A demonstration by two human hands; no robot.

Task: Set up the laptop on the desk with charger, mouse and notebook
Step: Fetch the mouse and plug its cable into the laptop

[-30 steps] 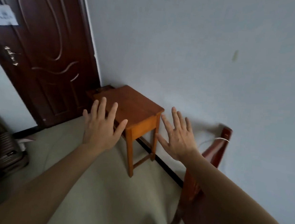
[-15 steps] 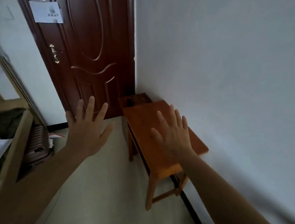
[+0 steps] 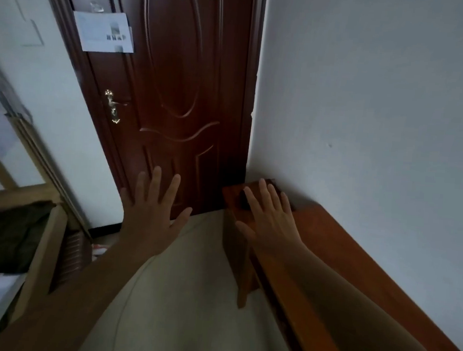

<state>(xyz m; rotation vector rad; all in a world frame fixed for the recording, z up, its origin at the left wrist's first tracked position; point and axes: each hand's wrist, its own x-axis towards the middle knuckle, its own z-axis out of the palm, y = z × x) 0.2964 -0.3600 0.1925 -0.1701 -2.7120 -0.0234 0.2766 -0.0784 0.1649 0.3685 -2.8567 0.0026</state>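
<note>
Table: orange-brown wooden table [image 3: 355, 273] hugging the wall, running right of the dark door [image 3: 181, 94].
On it: small dark object [image 3: 243, 201] at the door-side end, too blurred to name.
Floor: pale floor [image 3: 182, 296] below the door.

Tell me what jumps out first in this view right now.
Two bare hands, left hand and right hand, are spread open mid-frame, holding nothing. Behind them stands a dark wooden door with a white paper notice at upper left. An orange wooden table runs along the right wall.
</note>
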